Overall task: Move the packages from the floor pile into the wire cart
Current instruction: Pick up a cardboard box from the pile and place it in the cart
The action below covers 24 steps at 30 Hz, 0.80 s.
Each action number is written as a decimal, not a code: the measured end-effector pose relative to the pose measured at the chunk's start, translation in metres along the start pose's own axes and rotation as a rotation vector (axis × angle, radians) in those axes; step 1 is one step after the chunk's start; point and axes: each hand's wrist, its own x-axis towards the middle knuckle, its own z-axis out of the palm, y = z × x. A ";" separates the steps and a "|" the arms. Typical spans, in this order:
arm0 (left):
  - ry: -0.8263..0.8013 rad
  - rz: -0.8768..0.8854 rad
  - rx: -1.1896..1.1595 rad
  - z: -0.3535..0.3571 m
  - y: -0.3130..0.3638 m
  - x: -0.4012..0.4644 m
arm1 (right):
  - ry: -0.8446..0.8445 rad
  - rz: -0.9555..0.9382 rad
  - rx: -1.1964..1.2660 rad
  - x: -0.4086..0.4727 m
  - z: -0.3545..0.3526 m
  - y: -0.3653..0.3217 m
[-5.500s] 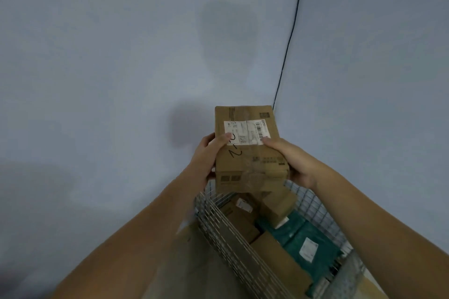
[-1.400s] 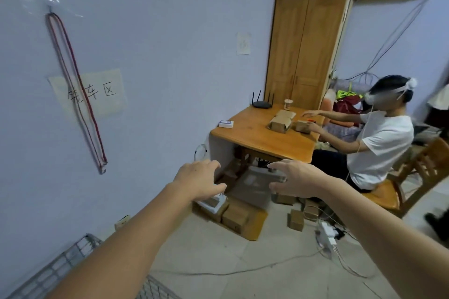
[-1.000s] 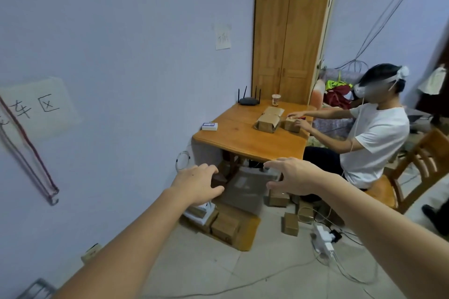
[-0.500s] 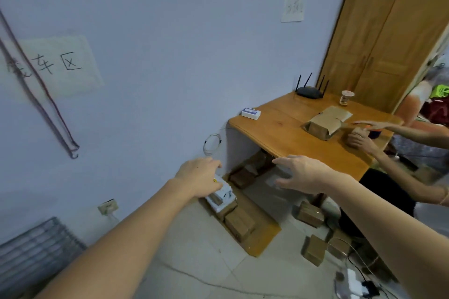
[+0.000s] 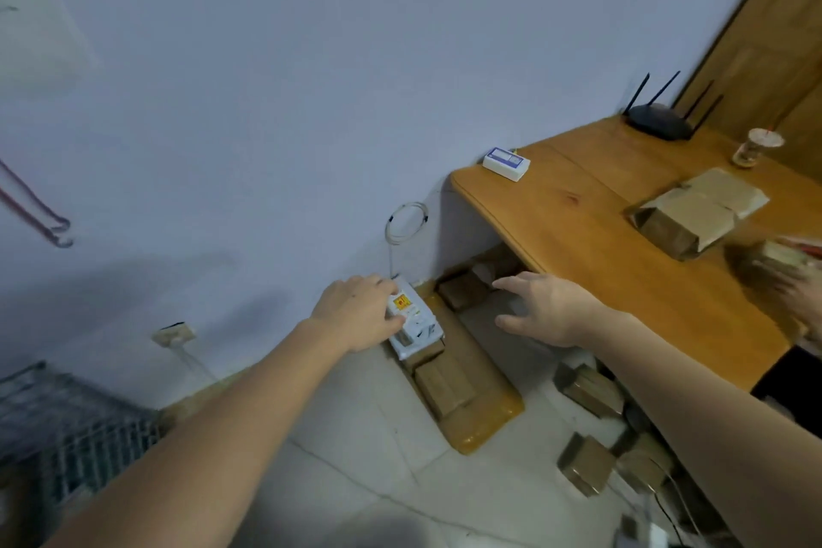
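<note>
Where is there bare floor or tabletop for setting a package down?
Bare pale tiled floor lies between the grey wire cart and the flat brown cardboard sheet. The wooden table is bare beside the small white box. Under the table's edge, small brown boxes crowd the floor.

Brown box formerly held over wire cart [image 5: 66, 427]: gone from hands. Left hand [image 5: 360, 314] now at white package [image 5: 413, 320], lower centre; right hand [image 5: 547, 307] spread beside it.
</note>
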 end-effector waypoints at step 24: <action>-0.545 -0.386 -0.203 0.505 -0.016 0.286 | -0.582 0.015 0.158 0.411 0.451 0.180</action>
